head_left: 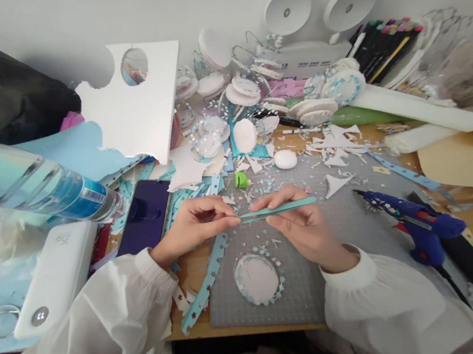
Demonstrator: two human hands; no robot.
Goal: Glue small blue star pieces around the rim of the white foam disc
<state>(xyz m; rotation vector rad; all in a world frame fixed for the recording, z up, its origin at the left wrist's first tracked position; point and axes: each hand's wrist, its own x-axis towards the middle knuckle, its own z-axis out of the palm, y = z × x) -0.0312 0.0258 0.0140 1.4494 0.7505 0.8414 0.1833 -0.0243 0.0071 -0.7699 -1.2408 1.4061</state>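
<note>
My left hand [197,223] and my right hand [300,223] hover over a grey cutting mat [318,282]. Between them they hold a slim teal stick-like tool [279,209] lying level. The left fingers pinch its left tip; the right fingers grip its middle. Directly below the hands, on the mat, lies a white foam disc [256,278] ringed with small blue paper flowers. A blue punched paper strip [208,278] runs along the mat's left edge.
A blue glue gun [417,222] lies at the right. A dark phone [144,216], a white power bank [54,277] and a water bottle [30,185] sit at the left. Foam discs, paper scraps, a cut white board [137,106] and markers [384,44] crowd the back.
</note>
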